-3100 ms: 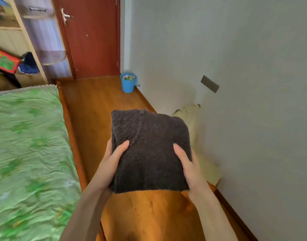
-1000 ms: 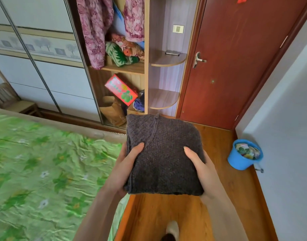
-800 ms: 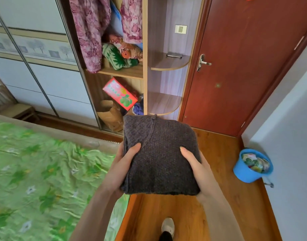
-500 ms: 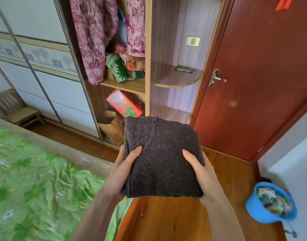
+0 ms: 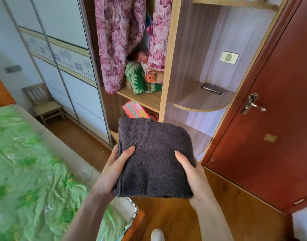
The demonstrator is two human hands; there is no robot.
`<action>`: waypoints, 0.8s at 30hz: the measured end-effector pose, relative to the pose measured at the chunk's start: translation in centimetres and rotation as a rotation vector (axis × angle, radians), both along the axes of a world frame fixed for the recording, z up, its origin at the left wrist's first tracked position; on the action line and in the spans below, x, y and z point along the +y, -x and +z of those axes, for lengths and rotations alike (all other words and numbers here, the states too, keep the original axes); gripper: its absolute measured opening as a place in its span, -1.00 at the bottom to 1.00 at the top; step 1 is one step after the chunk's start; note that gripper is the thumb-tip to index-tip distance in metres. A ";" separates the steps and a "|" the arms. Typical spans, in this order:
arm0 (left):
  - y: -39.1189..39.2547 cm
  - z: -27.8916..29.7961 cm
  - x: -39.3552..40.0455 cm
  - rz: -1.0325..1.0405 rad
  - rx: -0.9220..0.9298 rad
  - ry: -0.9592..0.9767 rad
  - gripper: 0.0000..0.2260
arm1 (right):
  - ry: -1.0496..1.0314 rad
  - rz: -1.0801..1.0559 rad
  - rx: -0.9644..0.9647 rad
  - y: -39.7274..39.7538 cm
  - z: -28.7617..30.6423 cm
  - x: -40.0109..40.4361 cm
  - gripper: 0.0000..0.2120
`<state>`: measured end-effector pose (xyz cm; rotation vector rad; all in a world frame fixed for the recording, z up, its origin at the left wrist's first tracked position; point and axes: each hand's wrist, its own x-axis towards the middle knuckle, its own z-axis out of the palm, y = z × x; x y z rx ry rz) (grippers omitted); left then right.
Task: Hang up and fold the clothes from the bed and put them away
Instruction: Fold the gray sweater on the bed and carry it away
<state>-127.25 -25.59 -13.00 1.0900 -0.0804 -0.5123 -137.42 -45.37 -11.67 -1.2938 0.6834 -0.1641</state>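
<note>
A folded dark grey sweater (image 5: 154,160) is held in mid-air before the open wardrobe (image 5: 164,94), left hand (image 5: 112,171) and right hand (image 5: 191,173) clamping its sides, thumbs on top. The crowded shelf (image 5: 142,99) beyond could snag it, loosening the folds.

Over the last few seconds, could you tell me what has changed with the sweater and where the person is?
The person turned from the wall side toward the open wardrobe and walked closer; its shelves now fill the view, and the blue bucket has dropped out of sight. Unchanged: the folded dark sweater is held flat between the left hand and right hand, thumbs on top.
</note>
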 end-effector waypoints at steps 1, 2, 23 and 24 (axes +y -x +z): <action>-1.2 -0.1 -0.6 0.016 0.007 0.008 -0.60 | -0.001 0.026 0.001 -1.5 0.0 -0.8 -0.36; -2.5 -0.2 -1.2 0.032 0.011 0.017 -0.62 | 0.001 0.050 -0.003 -3.0 0.0 -1.6 -0.38; -25.7 -2.0 0.6 0.622 0.047 0.059 -0.63 | -0.025 0.587 -0.029 -39.2 -1.1 -2.1 -0.42; -26.4 -2.5 1.6 0.670 0.052 0.055 -0.61 | -0.036 0.629 -0.034 -40.8 -1.5 -0.9 -0.39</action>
